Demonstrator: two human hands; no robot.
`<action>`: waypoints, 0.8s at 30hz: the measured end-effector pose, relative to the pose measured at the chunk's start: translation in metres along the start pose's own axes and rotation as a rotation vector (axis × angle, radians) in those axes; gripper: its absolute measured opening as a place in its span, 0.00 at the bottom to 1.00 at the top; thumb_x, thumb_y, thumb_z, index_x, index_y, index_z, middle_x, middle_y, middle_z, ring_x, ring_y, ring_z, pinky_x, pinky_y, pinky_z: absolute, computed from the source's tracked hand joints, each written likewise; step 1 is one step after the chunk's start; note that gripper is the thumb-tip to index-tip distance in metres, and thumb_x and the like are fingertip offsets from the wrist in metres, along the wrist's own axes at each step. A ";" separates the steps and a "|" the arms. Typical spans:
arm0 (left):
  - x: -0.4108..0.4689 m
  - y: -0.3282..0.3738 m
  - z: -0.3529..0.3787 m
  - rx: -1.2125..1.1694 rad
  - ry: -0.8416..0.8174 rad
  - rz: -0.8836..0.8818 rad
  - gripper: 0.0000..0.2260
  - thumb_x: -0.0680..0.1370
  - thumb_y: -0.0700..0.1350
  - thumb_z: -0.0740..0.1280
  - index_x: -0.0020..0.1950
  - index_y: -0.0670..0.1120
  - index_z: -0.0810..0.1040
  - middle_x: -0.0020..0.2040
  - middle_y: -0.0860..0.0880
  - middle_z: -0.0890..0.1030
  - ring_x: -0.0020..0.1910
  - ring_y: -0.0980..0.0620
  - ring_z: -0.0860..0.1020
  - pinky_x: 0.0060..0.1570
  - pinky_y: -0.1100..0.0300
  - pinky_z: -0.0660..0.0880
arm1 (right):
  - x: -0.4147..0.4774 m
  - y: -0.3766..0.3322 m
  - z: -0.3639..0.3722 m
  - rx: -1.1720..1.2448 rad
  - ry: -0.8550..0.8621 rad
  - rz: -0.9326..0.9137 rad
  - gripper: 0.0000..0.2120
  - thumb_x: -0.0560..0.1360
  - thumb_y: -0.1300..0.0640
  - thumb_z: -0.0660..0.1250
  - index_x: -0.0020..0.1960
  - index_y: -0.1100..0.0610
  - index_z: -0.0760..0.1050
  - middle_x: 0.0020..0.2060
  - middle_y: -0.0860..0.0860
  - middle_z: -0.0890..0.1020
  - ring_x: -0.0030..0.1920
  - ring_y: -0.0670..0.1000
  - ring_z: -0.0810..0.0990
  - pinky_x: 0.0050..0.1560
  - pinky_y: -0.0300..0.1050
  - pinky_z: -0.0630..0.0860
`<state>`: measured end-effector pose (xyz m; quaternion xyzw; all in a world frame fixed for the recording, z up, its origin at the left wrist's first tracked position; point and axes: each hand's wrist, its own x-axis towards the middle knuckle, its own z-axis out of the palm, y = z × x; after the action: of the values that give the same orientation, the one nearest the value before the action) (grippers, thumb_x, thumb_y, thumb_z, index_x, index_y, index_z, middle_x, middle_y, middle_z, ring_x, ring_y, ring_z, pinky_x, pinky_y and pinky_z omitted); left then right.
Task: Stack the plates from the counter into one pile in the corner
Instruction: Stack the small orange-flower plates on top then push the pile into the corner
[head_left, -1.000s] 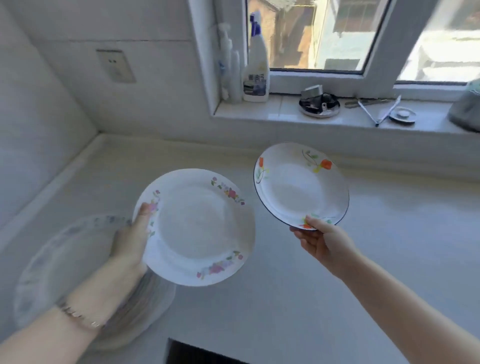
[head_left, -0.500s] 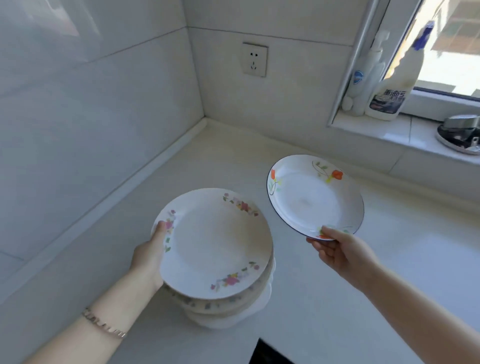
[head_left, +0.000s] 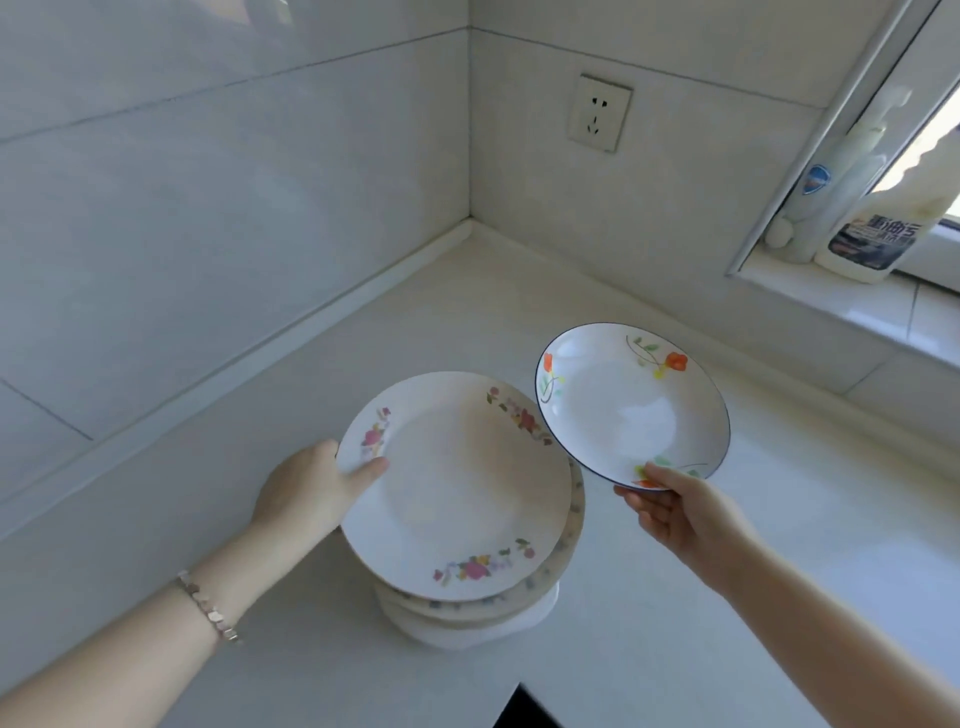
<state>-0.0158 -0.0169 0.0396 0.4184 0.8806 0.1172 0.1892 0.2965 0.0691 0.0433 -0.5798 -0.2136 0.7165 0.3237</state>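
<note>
Two hands, a plate each, right over the pile

Left hand (head_left: 311, 493) has its thumb clamped on the rim of the pink-flower plate (head_left: 457, 483) at frame center, sitting on or just above the pile (head_left: 467, 613) below, can't tell which. Right hand (head_left: 680, 514) pinches the near edge of the blue-rimmed plate (head_left: 628, 405), tilted up and overlapping the other one's right edge. I count at least three plates stacked underneath, edges blurry. Bracelet (head_left: 208, 608) on the left wrist. White counter (head_left: 727, 597), tiled walls meeting in the corner up top, one socket (head_left: 599, 113), two bottles (head_left: 872, 228) on the windowsill at the upper right.
</note>
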 end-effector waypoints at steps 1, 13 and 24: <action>-0.001 -0.002 -0.001 0.088 0.008 0.027 0.22 0.72 0.64 0.63 0.42 0.44 0.75 0.40 0.46 0.81 0.42 0.44 0.81 0.38 0.57 0.72 | 0.001 -0.001 0.001 0.002 -0.001 0.003 0.07 0.78 0.61 0.60 0.42 0.61 0.73 0.24 0.54 0.83 0.20 0.44 0.79 0.20 0.31 0.73; -0.008 0.002 0.006 0.241 -0.037 0.072 0.27 0.75 0.66 0.55 0.63 0.47 0.68 0.59 0.43 0.77 0.59 0.42 0.76 0.50 0.54 0.72 | -0.005 -0.004 -0.003 -0.094 -0.057 -0.041 0.08 0.78 0.61 0.60 0.43 0.61 0.74 0.25 0.53 0.83 0.21 0.43 0.79 0.22 0.31 0.73; -0.026 0.019 0.034 -1.029 0.013 -0.183 0.18 0.82 0.43 0.55 0.72 0.49 0.67 0.66 0.48 0.75 0.56 0.53 0.73 0.56 0.61 0.67 | -0.029 0.007 0.033 -0.492 -0.204 0.057 0.11 0.75 0.63 0.63 0.35 0.63 0.76 0.24 0.55 0.81 0.20 0.48 0.79 0.21 0.36 0.73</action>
<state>0.0271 -0.0237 0.0218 0.1918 0.7434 0.5202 0.3742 0.2665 0.0463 0.0665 -0.5717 -0.3963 0.7067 0.1295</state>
